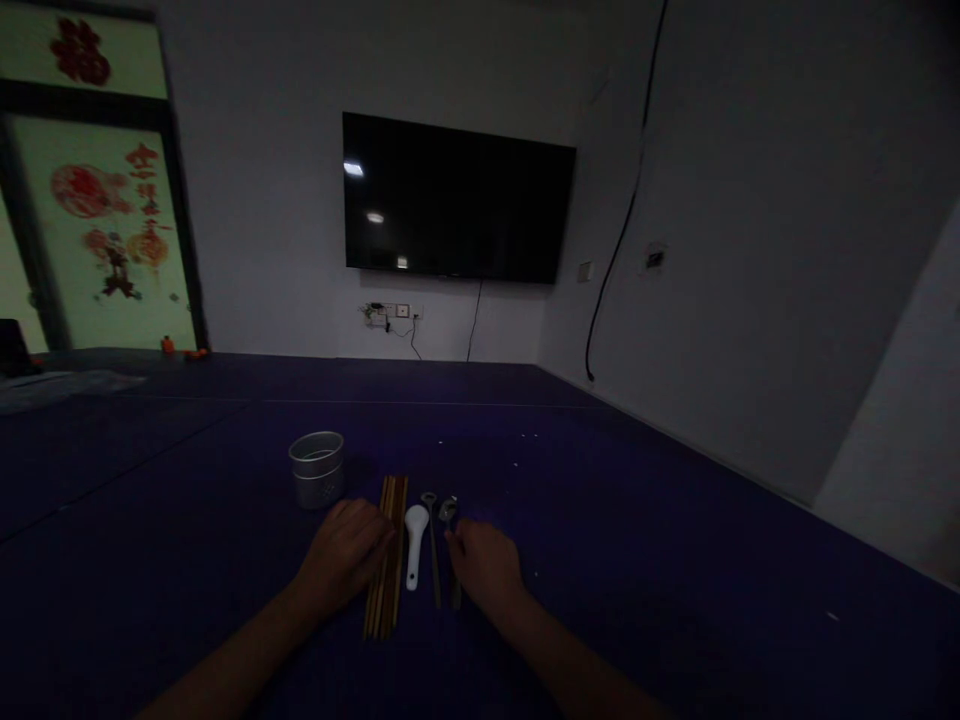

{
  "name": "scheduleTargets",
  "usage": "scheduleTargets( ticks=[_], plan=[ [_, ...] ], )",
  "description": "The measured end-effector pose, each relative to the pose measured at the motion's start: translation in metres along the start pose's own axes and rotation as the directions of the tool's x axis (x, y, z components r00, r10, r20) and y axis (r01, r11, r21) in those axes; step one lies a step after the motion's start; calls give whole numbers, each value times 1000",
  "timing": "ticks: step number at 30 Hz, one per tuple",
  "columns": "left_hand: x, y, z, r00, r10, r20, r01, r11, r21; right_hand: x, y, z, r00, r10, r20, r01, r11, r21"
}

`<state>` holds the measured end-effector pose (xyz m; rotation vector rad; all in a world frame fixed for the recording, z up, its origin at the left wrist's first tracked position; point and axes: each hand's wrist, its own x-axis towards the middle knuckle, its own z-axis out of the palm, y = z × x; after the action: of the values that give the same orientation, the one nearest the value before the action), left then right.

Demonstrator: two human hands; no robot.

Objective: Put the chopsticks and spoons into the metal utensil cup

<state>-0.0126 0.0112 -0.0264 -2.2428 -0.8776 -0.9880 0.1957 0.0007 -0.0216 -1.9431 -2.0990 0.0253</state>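
Note:
A bundle of wooden chopsticks (387,570) lies lengthwise on the dark blue floor surface. My left hand (346,550) is at its left side, fingers curled in, with the fingertips over the chopsticks. To their right is a white soup spoon (415,540), bowl end away from me. Beside it lies a long-handled metal spoon (433,545). A second metal spoon (448,511) is at the right end of the row, its handle partly hidden by my right hand (486,565), whose closed fingers and thumb touch it. A grey metal cup with small holes (318,480) stands upright beyond my left hand.
The blue surface (600,520) reaches the walls, with small white specks on it. A television (457,200) hangs on the far wall above sockets (397,311) and cords. A black cable (619,240) hangs at right. A door with red decorations (105,220) stands at left.

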Motion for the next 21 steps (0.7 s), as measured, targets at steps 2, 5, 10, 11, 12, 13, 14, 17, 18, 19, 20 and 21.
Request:
scheduleTargets(
  ticks=[2, 5, 10, 11, 12, 13, 14, 17, 18, 19, 20, 21],
  plan=[
    [0, -1, 0, 1000, -9, -8, 9, 1000, 12, -1, 0, -1, 1000, 2, -3, -2, 1000, 3],
    [-1, -5, -1, 994, -65, -87, 71, 995, 70, -1, 0, -1, 1000, 0, -13, 0, 1000, 8],
    [-1, -20, -6, 937, -302, -176, 334, 922, 197, -2, 0, -1, 998, -2, -57, 3, 1000, 25],
    [0, -24, -8, 916, -367, -162, 396, 891, 223, -2, 0, -1, 997, -7, -75, 9, 999, 33],
    [0, -28, -10, 891, -432, -142, 454, 855, 252, -2, 0, -2, 996, -13, -93, 16, 999, 41],
    [0, -32, -11, 862, -494, -119, 506, 817, 277, -3, -1, -2, 994, -20, -109, 26, 999, 48],
    [-1, -37, -13, 831, -547, -96, 549, 782, 294, -3, -1, -2, 992, -30, -124, 37, 998, 53],
    [-3, -49, -15, 766, -641, -47, 622, 722, 302, -4, -2, 0, 986, -65, -151, 74, 996, 57],
    [-4, -52, -15, 756, -654, -35, 632, 714, 301, -4, -2, 0, 985, -73, -158, 82, 995, 55],
    [-5, -55, -15, 750, -661, -29, 637, 710, 302, -4, -2, 1, 983, -80, -164, 90, 994, 55],
    [-7, -57, -15, 749, -662, -27, 636, 708, 307, -4, -2, 2, 982, -85, -171, 96, 994, 56],
    [-7, -58, -15, 752, -659, -31, 633, 708, 314, -4, -2, 3, 980, -90, -179, 102, 993, 57]
  ],
)
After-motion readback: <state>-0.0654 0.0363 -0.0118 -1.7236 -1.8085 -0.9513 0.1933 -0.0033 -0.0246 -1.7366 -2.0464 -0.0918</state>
